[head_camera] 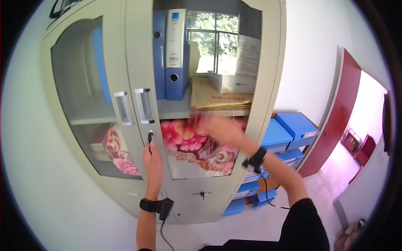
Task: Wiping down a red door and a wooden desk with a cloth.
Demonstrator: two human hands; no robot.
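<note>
My left hand [153,160] grips the black-headed key [150,138], which sits in the lock of the cabinet's right glass door [150,133]. Blurred by motion, my right hand [224,130] is in front of that door's glass, below the shelf edge. A reddish smear [198,120] shows at its fingers; whether it is a held thing or the pattern behind, I cannot tell. Above the lock are two upright metal handles, the left handle [123,108] and the right handle [145,105]. Both doors of the beige metal cabinet [270,62] look closed.
Behind the glass stand a blue lever-arch file [176,56], brown paper envelopes [216,95] and a floral-patterned item [201,157]. Another key [202,195] sits in the lower door. Blue file boxes [295,124] fill a rack at right, near an open red door [334,116]. Cables trail from my wristbands.
</note>
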